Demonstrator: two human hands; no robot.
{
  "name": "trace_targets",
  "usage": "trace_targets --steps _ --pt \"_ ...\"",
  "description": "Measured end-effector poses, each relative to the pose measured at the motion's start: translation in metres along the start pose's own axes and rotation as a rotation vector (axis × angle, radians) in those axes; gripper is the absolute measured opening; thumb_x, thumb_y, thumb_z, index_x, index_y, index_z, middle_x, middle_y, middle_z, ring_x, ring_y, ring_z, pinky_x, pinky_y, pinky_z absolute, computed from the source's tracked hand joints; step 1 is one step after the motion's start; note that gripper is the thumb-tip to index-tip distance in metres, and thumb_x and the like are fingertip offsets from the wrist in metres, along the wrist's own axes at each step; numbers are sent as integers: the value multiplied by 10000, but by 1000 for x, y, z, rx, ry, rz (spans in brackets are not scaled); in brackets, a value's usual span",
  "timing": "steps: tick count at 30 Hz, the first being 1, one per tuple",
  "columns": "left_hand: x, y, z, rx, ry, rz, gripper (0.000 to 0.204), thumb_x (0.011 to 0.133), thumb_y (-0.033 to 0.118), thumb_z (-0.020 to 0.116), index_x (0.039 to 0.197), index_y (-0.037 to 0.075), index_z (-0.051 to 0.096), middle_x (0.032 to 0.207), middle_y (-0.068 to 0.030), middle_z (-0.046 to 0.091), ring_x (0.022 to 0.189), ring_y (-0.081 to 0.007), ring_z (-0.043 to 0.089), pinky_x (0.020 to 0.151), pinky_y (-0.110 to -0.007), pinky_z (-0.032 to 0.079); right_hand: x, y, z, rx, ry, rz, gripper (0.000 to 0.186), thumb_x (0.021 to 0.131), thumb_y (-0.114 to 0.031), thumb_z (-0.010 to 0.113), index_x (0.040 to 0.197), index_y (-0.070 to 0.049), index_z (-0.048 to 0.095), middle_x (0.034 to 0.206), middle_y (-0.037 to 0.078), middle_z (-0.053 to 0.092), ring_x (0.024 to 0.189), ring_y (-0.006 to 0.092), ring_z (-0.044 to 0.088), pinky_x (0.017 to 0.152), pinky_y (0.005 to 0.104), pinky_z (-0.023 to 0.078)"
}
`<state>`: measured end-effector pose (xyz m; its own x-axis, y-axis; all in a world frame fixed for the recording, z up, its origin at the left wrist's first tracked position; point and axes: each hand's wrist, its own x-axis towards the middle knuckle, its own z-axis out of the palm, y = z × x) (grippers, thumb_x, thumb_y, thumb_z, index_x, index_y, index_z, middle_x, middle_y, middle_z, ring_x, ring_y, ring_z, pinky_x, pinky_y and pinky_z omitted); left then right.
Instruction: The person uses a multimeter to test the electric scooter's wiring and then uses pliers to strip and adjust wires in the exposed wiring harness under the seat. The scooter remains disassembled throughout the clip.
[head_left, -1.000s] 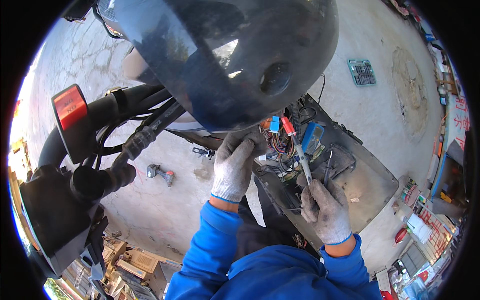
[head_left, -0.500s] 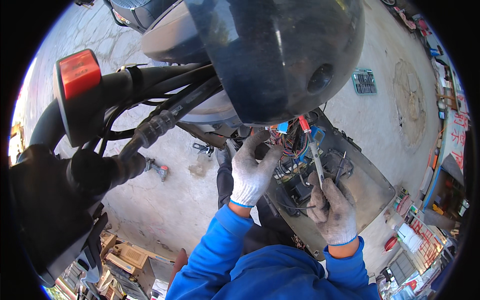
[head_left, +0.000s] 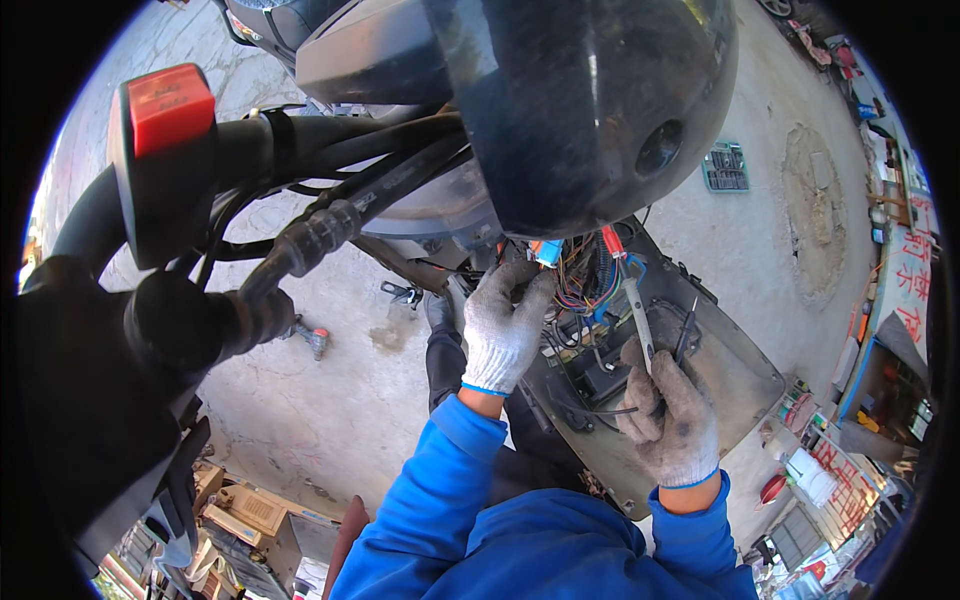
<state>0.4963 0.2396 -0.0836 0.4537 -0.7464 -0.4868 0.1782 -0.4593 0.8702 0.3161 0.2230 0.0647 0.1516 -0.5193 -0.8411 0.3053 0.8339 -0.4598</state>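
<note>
My left hand (head_left: pixel 503 328), in a white knit glove, has its thumb and fingers closed at a light-blue wire connector (head_left: pixel 547 252). Many coloured wires (head_left: pixel 585 285) bunch up beside it. My gloved right hand (head_left: pixel 675 415) grips a slim light-grey, pen-like tool (head_left: pixel 638 318), whose exact kind I cannot make out. Its far end points up toward a red connector (head_left: pixel 612 242) among the wires. Close to the right fingers stands a thin dark rod with a pale tip (head_left: pixel 687 330). Under both hands lies an opened vehicle panel (head_left: pixel 725 375) with dark parts in it.
A large glossy black fairing (head_left: pixel 570 110) overhangs the wires. Black handlebar tubing and cables (head_left: pixel 330 150) with a red switch (head_left: pixel 172 108) fill the left. On the concrete floor lie a teal tool case (head_left: pixel 725 166) and a red-ended tool (head_left: pixel 315 338). Cardboard boxes (head_left: pixel 250 508) stand lower left.
My left hand and the light-blue connector have shifted slightly left. The grey tool's far end stays near the red connector. The whole view has tilted a little.
</note>
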Motion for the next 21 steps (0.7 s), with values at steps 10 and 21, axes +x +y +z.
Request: trace_targets --steps 10,21 --pt "-3 13 -21 -170 -138 -142 304 978 206 738 1165 -33 753 1030 -72 772 886 -103 663 797 -277 518 -1 -6 -1 -12 -7 3 461 1101 -370 569 1344 20 602 705 -41 532 475 61 332 478 240 266" --pt "-22 13 -15 -225 -119 -140 248 958 113 749 1148 -47 750 1053 -75 770 888 -110 685 820 -289 550 -1 -11 0 -30 -63 -79 447 1099 -354 568 1329 29 601 698 -26 553 454 62 329 443 239 248"
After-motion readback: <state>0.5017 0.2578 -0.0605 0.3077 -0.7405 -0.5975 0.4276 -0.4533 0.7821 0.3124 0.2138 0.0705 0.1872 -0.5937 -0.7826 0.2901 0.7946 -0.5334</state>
